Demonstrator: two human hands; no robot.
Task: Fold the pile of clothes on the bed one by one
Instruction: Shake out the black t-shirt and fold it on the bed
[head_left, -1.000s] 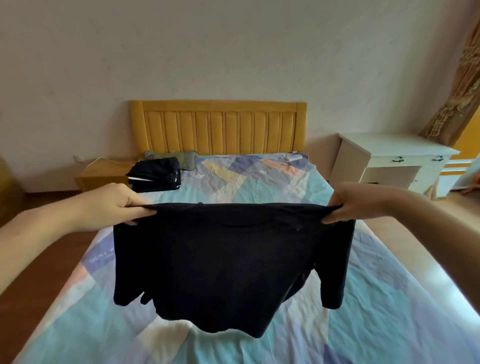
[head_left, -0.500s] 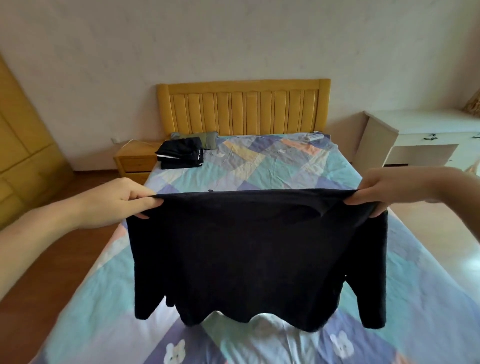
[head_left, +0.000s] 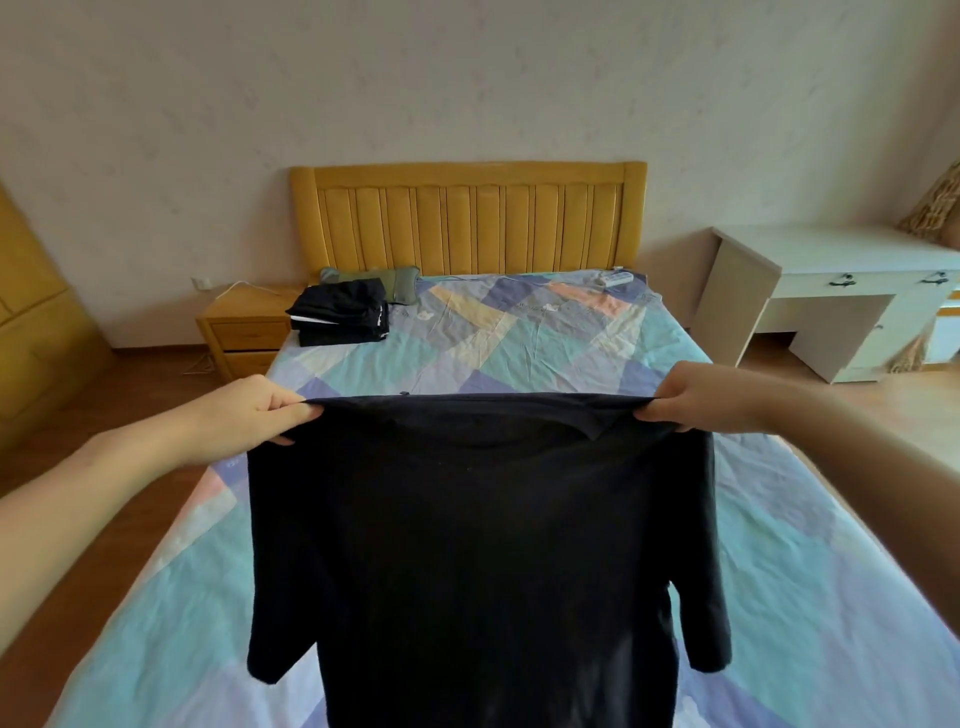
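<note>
Left hand (head_left: 244, 415): fingers curled, pinching the left shoulder of a black T-shirt (head_left: 478, 561). Right hand (head_left: 696, 397): fingers curled likewise, gripping the right shoulder. The top edge of the garment is drawn taut between both hands; body and both short sleeves hang freely above the bed (head_left: 810, 597), the hem running out of view below. Bed covered with a patchwork sheet. Stack of folded dark clothes (head_left: 340, 310) lies at the far left corner, just beside a green pillow (head_left: 402, 283). Wooden headboard (head_left: 467, 218) behind. Nightstand (head_left: 244, 325) at left, white desk (head_left: 831, 291) at right.
</note>
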